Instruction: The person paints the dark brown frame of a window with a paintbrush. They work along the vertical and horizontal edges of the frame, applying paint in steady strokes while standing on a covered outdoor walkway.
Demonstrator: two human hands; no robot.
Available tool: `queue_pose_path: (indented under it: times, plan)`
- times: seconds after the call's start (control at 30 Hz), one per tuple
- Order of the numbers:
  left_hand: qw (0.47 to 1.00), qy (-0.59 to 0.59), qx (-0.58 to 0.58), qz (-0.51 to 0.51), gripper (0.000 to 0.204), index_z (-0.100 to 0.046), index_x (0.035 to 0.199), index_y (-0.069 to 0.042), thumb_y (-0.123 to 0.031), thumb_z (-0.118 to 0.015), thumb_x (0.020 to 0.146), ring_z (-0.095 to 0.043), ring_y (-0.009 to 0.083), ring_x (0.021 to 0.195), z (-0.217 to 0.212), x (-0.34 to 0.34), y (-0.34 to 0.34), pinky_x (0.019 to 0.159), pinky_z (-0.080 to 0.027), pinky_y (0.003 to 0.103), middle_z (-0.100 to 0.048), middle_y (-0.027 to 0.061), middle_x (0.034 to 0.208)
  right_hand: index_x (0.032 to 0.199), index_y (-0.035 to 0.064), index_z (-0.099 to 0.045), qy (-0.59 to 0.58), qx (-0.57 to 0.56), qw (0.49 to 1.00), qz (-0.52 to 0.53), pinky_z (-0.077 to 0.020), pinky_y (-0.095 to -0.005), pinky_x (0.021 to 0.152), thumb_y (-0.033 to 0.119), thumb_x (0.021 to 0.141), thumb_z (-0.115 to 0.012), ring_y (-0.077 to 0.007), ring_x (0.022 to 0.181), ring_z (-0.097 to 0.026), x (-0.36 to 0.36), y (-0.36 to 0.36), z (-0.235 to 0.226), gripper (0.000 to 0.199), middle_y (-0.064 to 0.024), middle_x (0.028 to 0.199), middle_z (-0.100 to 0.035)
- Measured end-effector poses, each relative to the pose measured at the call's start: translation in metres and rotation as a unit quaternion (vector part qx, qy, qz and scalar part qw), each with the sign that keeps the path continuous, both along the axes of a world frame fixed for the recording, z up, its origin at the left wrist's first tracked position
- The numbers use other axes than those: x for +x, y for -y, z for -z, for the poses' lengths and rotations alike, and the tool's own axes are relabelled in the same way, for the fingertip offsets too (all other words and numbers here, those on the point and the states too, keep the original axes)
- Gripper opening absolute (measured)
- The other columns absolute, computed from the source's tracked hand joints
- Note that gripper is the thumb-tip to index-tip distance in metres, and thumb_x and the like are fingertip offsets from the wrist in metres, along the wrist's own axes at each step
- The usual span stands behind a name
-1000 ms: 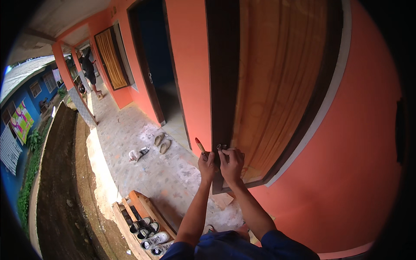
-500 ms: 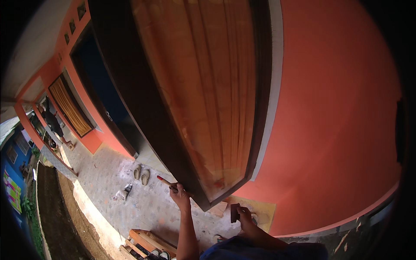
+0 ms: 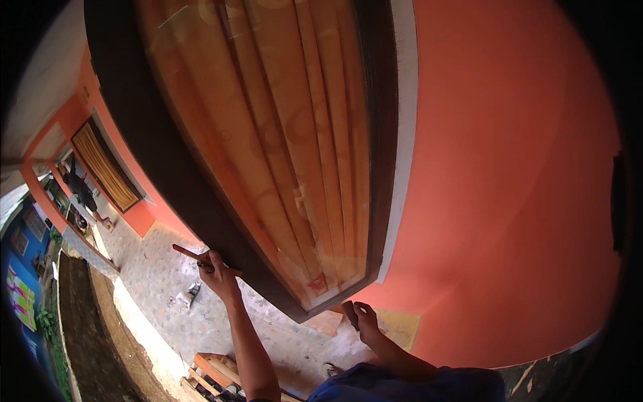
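A large casement window stands before me, its dark brown wooden frame (image 3: pixel 144 144) around a glass pane (image 3: pixel 268 134) with orange-brown folds showing in it. At the frame's lower left edge, my left hand (image 3: pixel 218 273) is closed around a thin brown stick-like tool (image 3: pixel 184 250). The tool points away to the left, and its exact kind is unclear. Below the window's bottom corner, my right hand (image 3: pixel 366 320) pinches a small flat dark brown piece (image 3: pixel 350 313). Whether that piece touches the frame I cannot tell.
A coral wall (image 3: pixel 502 167) runs along the right. On the speckled floor (image 3: pixel 151 281) lies a crumpled whitish thing (image 3: pixel 189 295). A wooden bench (image 3: pixel 214 372) stands near my left forearm. Farther left, another person (image 3: pixel 80 187) is near a second window (image 3: pixel 106 164).
The window frame has shifted left in view and now covers the doorway and the pair of sandals. My left hand has moved left and up with the tool; my right hand has moved slightly left and up.
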State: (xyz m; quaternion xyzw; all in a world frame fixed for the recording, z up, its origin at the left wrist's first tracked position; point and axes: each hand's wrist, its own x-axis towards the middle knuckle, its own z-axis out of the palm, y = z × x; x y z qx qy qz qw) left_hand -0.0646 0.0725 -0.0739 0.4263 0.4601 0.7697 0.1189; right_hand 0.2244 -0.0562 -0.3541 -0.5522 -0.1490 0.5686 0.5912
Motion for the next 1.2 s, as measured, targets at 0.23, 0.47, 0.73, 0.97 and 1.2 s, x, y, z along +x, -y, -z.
queue_pose_path:
  times: [0.23, 0.47, 0.73, 0.97, 1.2]
  plan:
    - [0.999, -0.016, -0.038, -0.029, 0.033, -0.053, 0.084, -0.005, -0.032, -0.068, 0.096, -0.041, 0.0066, 0.065, -0.062, 0.002, -0.023, 0.059, -0.035, 0.026, -0.043, -0.0039, 0.072, 0.105, -0.0009, -0.067, 0.031, -0.003, 1.000, -0.002, -0.0487, -0.0268, 0.070, 0.036, 0.098, -0.062, -0.0126, 0.080, -0.062, 0.034, -0.017, -0.031, 0.038, -0.0070, 0.091, -0.067]
    - [0.999, -0.002, 0.008, -0.034, 0.029, -0.056, 0.088, -0.007, -0.033, -0.066, 0.096, -0.049, 0.0069, 0.051, -0.062, 0.004, -0.045, 0.042, -0.036, 0.024, -0.054, -0.0016, 0.070, 0.088, 0.0035, -0.064, 0.020, -0.003, 0.999, -0.043, -0.0391, -0.0254, 0.053, 0.037, 0.100, -0.059, -0.0081, 0.059, -0.051, 0.088, -0.027, -0.077, 0.036, 0.0003, 0.069, -0.056]
    - [0.999, 0.035, -0.005, -0.022, 0.029, -0.052, 0.085, -0.007, -0.028, -0.067, 0.096, -0.047, 0.0060, 0.060, -0.062, 0.003, -0.064, 0.052, -0.039, 0.025, -0.050, -0.0032, 0.071, 0.108, 0.0004, -0.062, 0.169, 0.148, 0.974, -0.004, -0.0475, -0.0280, 0.077, 0.016, 0.090, -0.070, -0.0119, 0.085, -0.059, 0.108, -0.046, -0.078, 0.025, -0.0039, 0.091, -0.064]
    - [0.999, 0.041, -0.001, -0.016, 0.029, -0.054, 0.089, -0.005, -0.030, -0.067, 0.096, -0.051, 0.0094, 0.067, -0.064, -0.001, -0.072, 0.059, -0.043, 0.026, -0.054, -0.0002, 0.079, 0.110, -0.0033, -0.060, 0.304, 0.254, 0.915, 0.073, -0.0509, -0.0280, 0.074, 0.015, 0.095, -0.066, -0.0117, 0.083, -0.064, 0.117, -0.064, -0.116, 0.024, -0.0082, 0.091, -0.068]
    - [0.999, 0.046, 0.016, -0.001, 0.031, -0.053, 0.087, -0.005, -0.031, -0.068, 0.095, -0.051, 0.0094, 0.068, -0.066, 0.002, -0.076, 0.060, -0.043, 0.027, -0.053, -0.0005, 0.078, 0.113, -0.0038, -0.058, 0.343, 0.323, 0.870, 0.146, -0.0507, -0.0314, 0.071, 0.012, 0.098, -0.060, -0.0177, 0.079, -0.066, 0.136, -0.108, -0.173, 0.022, -0.0131, 0.088, -0.068]
